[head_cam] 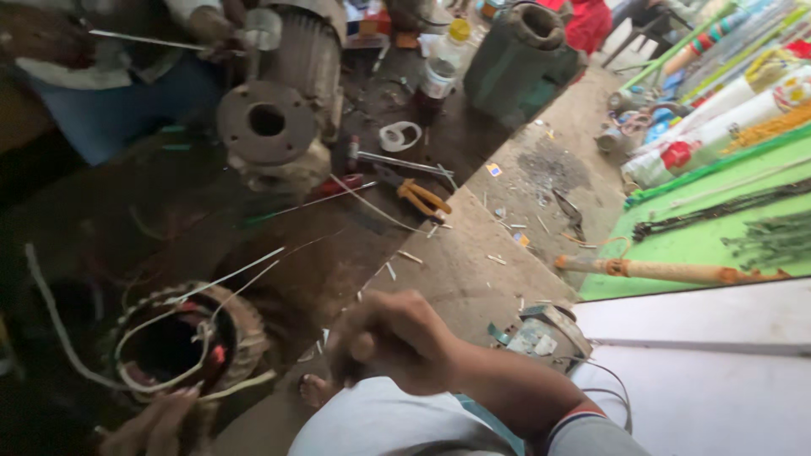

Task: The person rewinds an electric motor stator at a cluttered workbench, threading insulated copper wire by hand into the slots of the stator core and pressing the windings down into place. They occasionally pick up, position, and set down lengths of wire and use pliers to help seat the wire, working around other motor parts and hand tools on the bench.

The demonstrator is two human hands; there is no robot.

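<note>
Pinching thin white wire (253, 274) in closed right hand (390, 339) at bottom centre, left hand (156, 422) fingers spread loosely on the stator winding (182, 342) at lower left — risk, I'd judge: taut strand snags the core edge, nicking insulation or kinking, since the pull runs at an angle.

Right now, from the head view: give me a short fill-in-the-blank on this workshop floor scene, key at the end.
1. The left hand rests at the round wound motor stator, whose loose lead wires are ____ in colour.
2. The orange-handled pliers lie on the ____.
3. The right hand is closed into a loose ____.
4. The grey metal pump housing shows a round ____ with a centre hole.

Missing: white; floor; fist; flange
</note>
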